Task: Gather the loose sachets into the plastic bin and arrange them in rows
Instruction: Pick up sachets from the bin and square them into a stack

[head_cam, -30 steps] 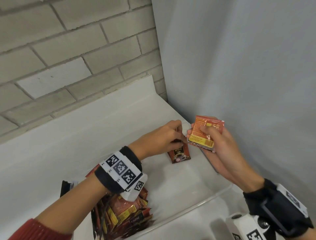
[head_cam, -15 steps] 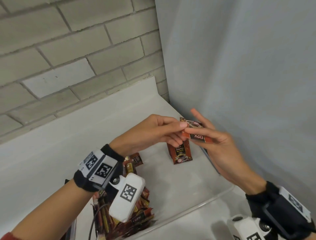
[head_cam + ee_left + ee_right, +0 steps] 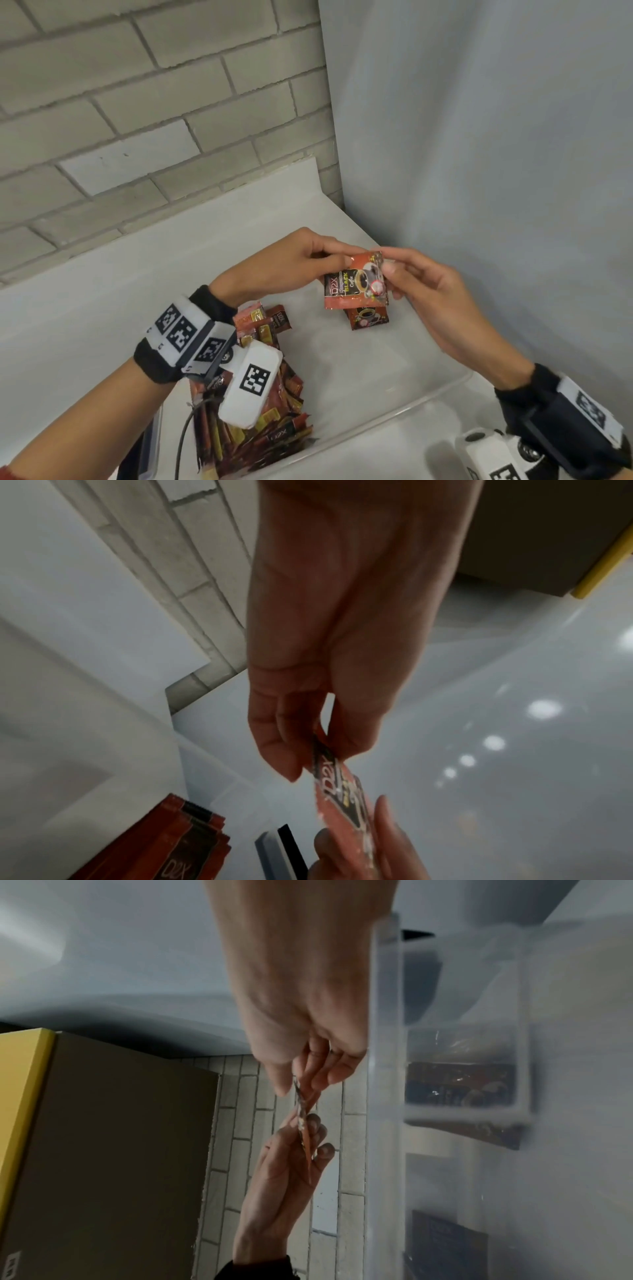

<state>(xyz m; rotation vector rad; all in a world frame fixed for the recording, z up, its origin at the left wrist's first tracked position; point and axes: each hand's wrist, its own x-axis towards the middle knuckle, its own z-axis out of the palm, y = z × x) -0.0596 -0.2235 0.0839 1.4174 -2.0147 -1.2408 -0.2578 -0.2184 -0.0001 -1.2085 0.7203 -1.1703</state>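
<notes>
Both hands hold one red-and-black coffee sachet [image 3: 356, 284] in the air above the clear plastic bin [image 3: 394, 413], its printed front towards me. My left hand [image 3: 337, 263] pinches its upper left corner and my right hand [image 3: 385, 265] pinches its right edge. In the left wrist view the sachet [image 3: 339, 785] shows edge-on between my fingertips, as it does in the right wrist view [image 3: 303, 1104]. Another sachet [image 3: 368, 317] sits at the bin's far end, right under the held one. A loose pile of sachets [image 3: 270, 421] fills the bin's left end, partly hidden by my left wrist.
The bin stands on a white counter [image 3: 102, 298] in a corner, with a brick wall [image 3: 154, 120] behind and a plain grey wall [image 3: 496, 154] on the right. A brown cardboard box with a yellow edge [image 3: 103, 1150] shows in the wrist views.
My left hand rose from the sachet in the bin and took hold of the sachet in my right hand. That sachet turned over, from its back to its printed front.
</notes>
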